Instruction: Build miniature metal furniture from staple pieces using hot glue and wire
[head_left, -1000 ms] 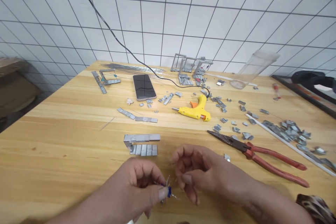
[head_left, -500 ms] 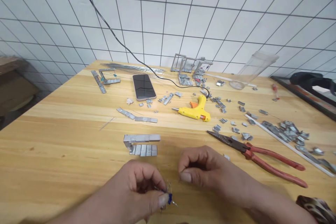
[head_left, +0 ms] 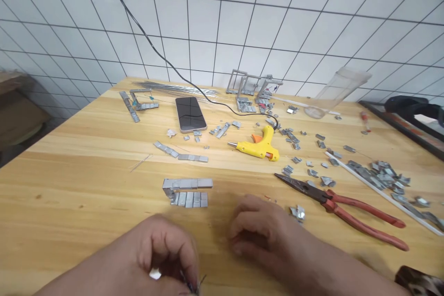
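Note:
My left hand (head_left: 166, 254) is low at the bottom edge, its fingers pinched round a small piece with thin wire ends (head_left: 202, 281). Most of that piece is hidden by the fingers and the frame edge; half a second ago it showed blue. To the right, my right hand (head_left: 258, 236) hovers over the table with its fingers curled together, slightly blurred. Whatever it may hold is hidden. Just beyond both hands lies a C-shaped silver metal frame (head_left: 187, 184) made of small segments. Bent metal pieces (head_left: 298, 212) lie beside my right hand.
Red-handled pliers (head_left: 326, 201) lie to the right. Farther back are a yellow glue gun (head_left: 258, 148) with a black cord, a phone (head_left: 190, 114), small metal stands (head_left: 258, 92), a clear plastic tube (head_left: 338, 92) and scattered metal scraps (head_left: 385, 175). A white tiled wall closes the back.
My left hand has moved down and left toward the bottom edge with the small piece. The right hand has dropped slightly, uncovering the bent metal pieces beside it.

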`<state>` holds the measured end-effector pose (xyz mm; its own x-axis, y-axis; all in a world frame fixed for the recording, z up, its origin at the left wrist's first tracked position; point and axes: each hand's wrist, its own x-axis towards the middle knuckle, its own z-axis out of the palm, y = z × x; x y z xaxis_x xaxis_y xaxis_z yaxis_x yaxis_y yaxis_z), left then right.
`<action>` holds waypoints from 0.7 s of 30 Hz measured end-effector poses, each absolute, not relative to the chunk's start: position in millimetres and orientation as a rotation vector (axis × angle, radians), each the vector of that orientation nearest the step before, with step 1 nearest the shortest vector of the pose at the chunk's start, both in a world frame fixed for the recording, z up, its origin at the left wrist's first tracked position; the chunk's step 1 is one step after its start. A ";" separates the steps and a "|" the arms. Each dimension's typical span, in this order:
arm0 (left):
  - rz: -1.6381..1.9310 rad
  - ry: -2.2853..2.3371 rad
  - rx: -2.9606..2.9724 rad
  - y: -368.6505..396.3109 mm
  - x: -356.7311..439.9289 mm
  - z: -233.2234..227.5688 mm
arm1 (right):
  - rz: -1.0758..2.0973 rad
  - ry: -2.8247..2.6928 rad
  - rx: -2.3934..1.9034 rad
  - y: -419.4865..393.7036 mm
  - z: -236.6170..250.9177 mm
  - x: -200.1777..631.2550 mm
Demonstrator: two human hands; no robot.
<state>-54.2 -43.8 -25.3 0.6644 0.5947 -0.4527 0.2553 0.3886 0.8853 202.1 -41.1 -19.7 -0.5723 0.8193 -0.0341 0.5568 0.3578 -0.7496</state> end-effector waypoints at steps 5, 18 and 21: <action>0.218 0.885 1.209 -44.0 -50.4 -24.6 | 0.753 -2.442 -1.170 -44.7 -31.8 188.0; 0.029 0.921 1.180 -39.5 -33.5 -13.6 | 0.192 -2.533 -1.134 -55.2 -50.0 180.4; 0.006 0.965 1.186 -37.2 -30.3 -9.9 | 0.139 -2.507 -1.220 -47.4 -50.6 181.1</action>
<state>-30.3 -37.2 -9.9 0.6185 0.4729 -0.6276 0.4654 0.4232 0.7774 181.1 -47.4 -50.6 -0.5689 0.7781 0.2663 0.7438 0.6249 -0.2370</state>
